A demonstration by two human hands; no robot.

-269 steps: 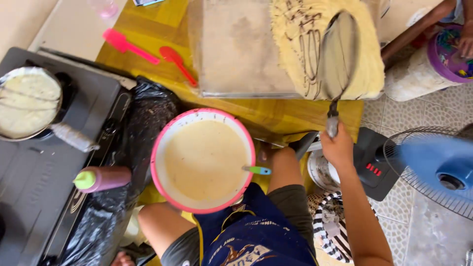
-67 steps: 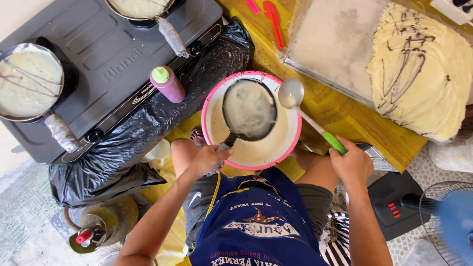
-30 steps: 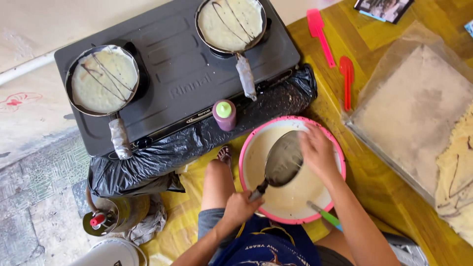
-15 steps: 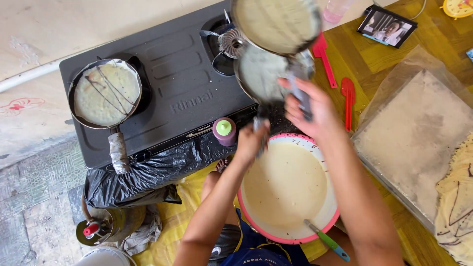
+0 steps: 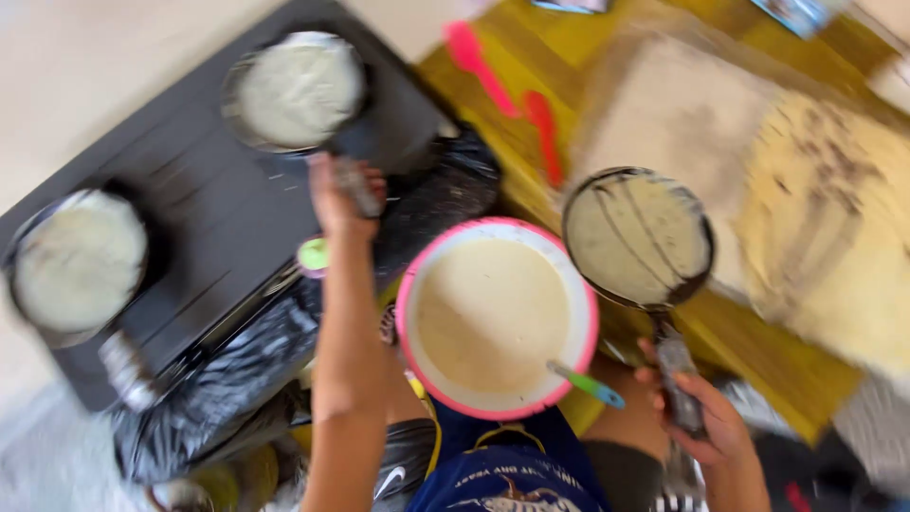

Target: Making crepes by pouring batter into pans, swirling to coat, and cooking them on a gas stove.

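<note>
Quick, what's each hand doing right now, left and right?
Left hand: closed on the handle of the pan on the stove.
Right hand: closed on the handle of the raised pan.

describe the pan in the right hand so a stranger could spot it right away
Start at the big pink-rimmed bowl of batter in the middle. Just right of it, the right hand grips a pan above the yellow table. Unlike the two pans on the black stove, it is held off the burners.
</note>
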